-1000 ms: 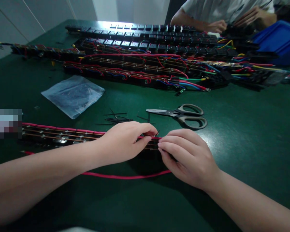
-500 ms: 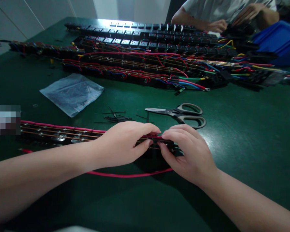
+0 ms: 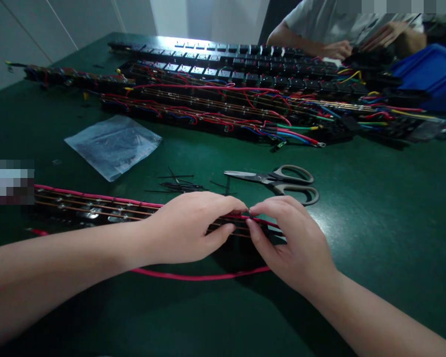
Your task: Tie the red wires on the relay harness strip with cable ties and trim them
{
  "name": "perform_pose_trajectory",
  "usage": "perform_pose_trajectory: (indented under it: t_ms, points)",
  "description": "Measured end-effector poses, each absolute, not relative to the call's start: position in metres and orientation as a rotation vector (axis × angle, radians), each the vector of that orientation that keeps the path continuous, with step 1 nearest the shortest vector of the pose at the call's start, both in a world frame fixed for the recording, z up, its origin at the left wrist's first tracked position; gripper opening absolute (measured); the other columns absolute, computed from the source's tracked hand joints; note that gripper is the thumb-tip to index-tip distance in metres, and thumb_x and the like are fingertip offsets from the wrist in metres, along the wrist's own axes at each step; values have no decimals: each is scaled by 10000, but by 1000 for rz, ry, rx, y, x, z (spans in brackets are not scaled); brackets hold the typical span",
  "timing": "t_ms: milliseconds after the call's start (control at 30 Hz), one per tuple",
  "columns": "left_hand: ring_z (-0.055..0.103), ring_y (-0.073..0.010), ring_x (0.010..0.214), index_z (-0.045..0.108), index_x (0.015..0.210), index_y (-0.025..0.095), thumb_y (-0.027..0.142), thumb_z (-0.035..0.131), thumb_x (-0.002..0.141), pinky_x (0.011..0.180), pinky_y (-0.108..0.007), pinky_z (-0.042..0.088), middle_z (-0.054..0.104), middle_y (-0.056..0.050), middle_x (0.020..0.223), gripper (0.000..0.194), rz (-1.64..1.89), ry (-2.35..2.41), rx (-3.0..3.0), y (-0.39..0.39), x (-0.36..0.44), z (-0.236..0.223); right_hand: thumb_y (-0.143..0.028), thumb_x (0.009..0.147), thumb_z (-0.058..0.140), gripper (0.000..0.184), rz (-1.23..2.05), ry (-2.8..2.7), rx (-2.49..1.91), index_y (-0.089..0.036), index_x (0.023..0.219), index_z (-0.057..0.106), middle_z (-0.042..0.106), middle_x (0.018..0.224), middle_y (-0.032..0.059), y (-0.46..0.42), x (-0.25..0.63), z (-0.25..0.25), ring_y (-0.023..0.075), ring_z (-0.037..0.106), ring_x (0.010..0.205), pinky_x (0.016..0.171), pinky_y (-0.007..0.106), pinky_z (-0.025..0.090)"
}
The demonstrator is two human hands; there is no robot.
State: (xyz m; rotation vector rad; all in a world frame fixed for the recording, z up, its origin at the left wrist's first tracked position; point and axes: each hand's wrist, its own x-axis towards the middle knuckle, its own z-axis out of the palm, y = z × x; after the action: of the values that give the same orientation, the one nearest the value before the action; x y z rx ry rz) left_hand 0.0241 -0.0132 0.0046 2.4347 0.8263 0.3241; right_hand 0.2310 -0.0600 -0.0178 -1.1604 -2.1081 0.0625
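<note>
A long black socket strip (image 3: 92, 210) with copper bars and a pink wire (image 3: 193, 275) lies across the green table in front of me. My left hand (image 3: 188, 228) rests on its right end, fingers curled, thumb and forefinger pinched on the wiring. My right hand (image 3: 295, 243) meets it fingertip to fingertip, also pinching at the strip's end. What sits between the fingertips is too small to make out. Loose black cable ties (image 3: 178, 184) lie just beyond my hands.
Grey-handled scissors (image 3: 282, 180) lie beyond my right hand. A clear plastic bag (image 3: 113, 145) lies at the left. Several wired socket strips (image 3: 223, 99) fill the far table. A blue bin (image 3: 431, 74) stands far right, where another person's hands (image 3: 338, 49) work.
My right hand slid a little to the right along the strip's end and its fingers opened slightly over it. The left hand stayed put. The view shifted down slightly.
</note>
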Motion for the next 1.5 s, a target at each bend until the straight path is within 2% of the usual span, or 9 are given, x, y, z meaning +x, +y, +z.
perform_pose_trajectory:
  t_ms: [500, 933, 1500]
  points:
    - [638, -212, 1056, 557, 1213, 220, 220, 463, 949, 903, -362, 501, 684, -29, 1174, 280, 306, 821, 2550, -18, 26, 5, -81, 844, 606, 145, 60, -2137, -1100, -192, 935, 581, 696, 838, 53, -59, 232, -19, 200, 624, 790, 718, 346, 528]
    - [633, -195, 1066, 556, 1213, 195, 192, 469, 937, 916, -339, 502, 683, -26, 1173, 289, 436, 845, 2497, -22, 27, -2, -90, 861, 598, 127, 81, -2150, -1097, -184, 945, 585, 696, 842, 55, -59, 232, -20, 193, 624, 800, 713, 340, 531]
    - [628, -193, 1075, 463, 1263, 220, 175, 517, 905, 941, -351, 515, 661, -25, 1198, 365, 477, 842, 2431, -22, 26, -3, -106, 833, 614, 179, 164, -2204, -1118, -163, 1000, 580, 680, 882, 71, -58, 233, -22, 210, 597, 827, 717, 354, 516]
